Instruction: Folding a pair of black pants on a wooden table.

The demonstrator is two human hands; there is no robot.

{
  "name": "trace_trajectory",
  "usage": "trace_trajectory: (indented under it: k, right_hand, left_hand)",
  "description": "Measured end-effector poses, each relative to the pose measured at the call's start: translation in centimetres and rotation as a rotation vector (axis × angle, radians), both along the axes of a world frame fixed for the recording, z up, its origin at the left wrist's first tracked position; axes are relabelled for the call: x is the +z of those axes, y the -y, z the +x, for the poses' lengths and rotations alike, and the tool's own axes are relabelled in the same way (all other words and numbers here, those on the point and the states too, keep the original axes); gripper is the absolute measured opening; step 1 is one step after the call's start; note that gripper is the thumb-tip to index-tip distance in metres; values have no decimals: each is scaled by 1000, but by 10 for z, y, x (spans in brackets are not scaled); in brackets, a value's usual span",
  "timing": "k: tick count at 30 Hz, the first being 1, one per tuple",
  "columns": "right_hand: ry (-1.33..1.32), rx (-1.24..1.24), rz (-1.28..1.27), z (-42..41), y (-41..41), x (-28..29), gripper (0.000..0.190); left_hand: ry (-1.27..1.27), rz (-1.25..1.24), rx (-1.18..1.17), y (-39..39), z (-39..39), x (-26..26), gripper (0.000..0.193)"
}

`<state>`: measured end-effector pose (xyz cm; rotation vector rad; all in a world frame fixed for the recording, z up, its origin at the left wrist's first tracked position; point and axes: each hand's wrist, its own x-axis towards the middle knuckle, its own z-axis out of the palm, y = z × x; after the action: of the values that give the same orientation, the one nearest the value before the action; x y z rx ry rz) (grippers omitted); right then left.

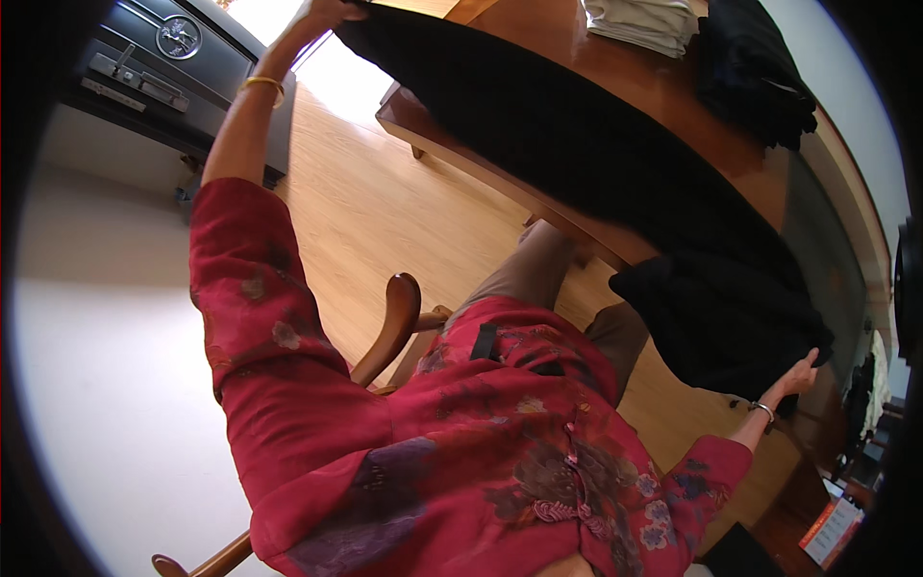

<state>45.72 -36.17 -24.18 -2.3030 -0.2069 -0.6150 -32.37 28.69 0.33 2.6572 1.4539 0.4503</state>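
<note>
A long black cloth piece is stretched diagonally over the near edge of a polished brown wooden table. It looks like a garment, but its exact kind cannot be told. At the upper left, my left hand grips one end with the arm reaching far out; the fingers are partly cut off by the frame's edge. My right hand, low at the right, pinches the other end, where the cloth bunches and hangs below the tabletop.
Folded light-coloured clothes and a dark cloth pile lie on the table's far side. A black metal safe stands at upper left. Beside me is a wooden chair arm. A printed card lies at lower right.
</note>
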Motion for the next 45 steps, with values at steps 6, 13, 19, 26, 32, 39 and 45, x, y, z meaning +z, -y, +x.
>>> trace_trajectory:
  k: [6,13,19,26,32,39,45]
  right_hand:
    - [10,2,-41,-41,-20,28,59]
    - [166,578,124,-161,-108,165,34]
    - [-204,1517,332,-317,-219,274,30]
    - [-707,1700,572,-417,-267,269,27]
    - [-707,1700,573,-416,-268,250,24]
    - [-721,1590,434,-420,-266,247,19]
    - [-394,1530,428,-416,-278,233,23]
  left_hand:
    - [514,-299,-99,52,4,60,32]
    - [590,-117,-120,88,67,95,15]
    - [772,-386,-470,177,161,97,26]
    - [876,-597,-710,257,208,61,15]
    - [754,-604,-646,275,203,45,10]
    - [756,-465,-566,282,205,29,26]
    - [830,-383,-698,284,210,11,19]
